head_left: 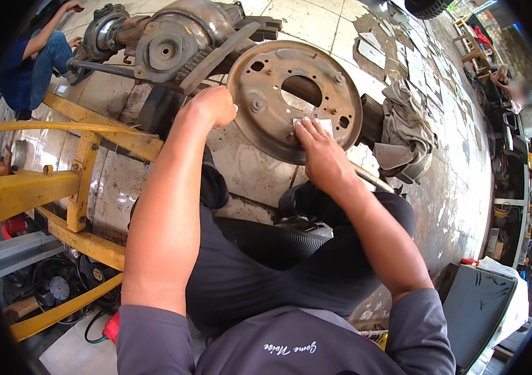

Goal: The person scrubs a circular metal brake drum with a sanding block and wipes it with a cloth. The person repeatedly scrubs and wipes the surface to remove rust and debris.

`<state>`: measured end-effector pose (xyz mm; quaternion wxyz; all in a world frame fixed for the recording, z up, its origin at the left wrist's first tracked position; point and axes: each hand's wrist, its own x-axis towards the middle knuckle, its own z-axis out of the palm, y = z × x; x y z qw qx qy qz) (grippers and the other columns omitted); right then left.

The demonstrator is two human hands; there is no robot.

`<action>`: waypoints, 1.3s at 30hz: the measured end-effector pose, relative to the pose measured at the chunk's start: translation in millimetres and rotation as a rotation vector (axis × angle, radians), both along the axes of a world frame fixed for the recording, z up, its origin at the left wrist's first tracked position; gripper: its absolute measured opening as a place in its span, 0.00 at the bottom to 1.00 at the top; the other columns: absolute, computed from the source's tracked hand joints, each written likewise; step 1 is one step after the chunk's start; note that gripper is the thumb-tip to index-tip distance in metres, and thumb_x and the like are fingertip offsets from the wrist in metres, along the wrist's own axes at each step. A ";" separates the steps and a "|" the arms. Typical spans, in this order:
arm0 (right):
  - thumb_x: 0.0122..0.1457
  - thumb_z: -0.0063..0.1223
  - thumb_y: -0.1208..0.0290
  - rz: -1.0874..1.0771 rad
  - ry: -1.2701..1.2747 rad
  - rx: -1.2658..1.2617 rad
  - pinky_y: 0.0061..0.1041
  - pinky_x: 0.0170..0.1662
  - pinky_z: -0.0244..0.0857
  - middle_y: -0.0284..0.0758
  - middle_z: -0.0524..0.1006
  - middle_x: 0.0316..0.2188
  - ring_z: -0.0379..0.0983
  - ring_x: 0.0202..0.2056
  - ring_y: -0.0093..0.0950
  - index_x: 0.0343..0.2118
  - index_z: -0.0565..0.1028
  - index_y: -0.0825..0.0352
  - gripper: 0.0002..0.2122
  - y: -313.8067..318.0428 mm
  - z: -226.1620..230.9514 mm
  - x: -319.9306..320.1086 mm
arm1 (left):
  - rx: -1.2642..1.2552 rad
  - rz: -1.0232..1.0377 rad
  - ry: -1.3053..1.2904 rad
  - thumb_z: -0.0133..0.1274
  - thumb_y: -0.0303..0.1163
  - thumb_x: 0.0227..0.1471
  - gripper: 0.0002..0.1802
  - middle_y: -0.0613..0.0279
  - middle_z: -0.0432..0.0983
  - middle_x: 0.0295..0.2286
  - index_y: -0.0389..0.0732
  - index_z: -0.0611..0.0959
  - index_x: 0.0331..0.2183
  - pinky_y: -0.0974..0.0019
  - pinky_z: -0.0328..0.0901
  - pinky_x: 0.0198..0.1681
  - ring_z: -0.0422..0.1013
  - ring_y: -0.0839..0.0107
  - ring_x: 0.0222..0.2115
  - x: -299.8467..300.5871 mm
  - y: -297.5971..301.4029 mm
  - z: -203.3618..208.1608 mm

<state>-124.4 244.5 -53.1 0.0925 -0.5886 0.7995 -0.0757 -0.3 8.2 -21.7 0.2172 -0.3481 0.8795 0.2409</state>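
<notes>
A round, rust-brown brake backing plate [266, 134] stands tilted in front of me, with a large central hole and several small ones. My left hand [213, 107] is closed at its left rim, the fingertips mostly hidden behind the hand. Flat on the plate's lower face, the fingers of my right hand [319, 150] press a small white folded sheet [323, 125]; I cannot tell whether it is paper, cloth or sandpaper. Just beyond my left hand lies a wire brush [225, 53] with a long curved wooden handle and dark bristles.
A rusty axle housing [197, 25] lies behind the plate. Right of it, a grey rag [403, 125] drapes over a dark part. A yellow metal frame [81, 181] fills the left side. At upper left another person [47, 56] crouches. A grey cabinet [475, 306] stands at lower right.
</notes>
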 end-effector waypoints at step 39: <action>0.55 0.43 0.86 0.022 -0.041 -0.061 0.40 0.64 0.55 0.51 0.67 0.58 0.61 0.61 0.46 0.55 0.69 0.70 0.22 24.0 39.9 2.1 | 0.020 0.000 -0.071 0.50 0.42 0.59 0.23 0.39 0.77 0.43 0.29 0.82 0.41 0.52 0.66 0.52 0.73 0.47 0.46 -0.8 -0.8 1.3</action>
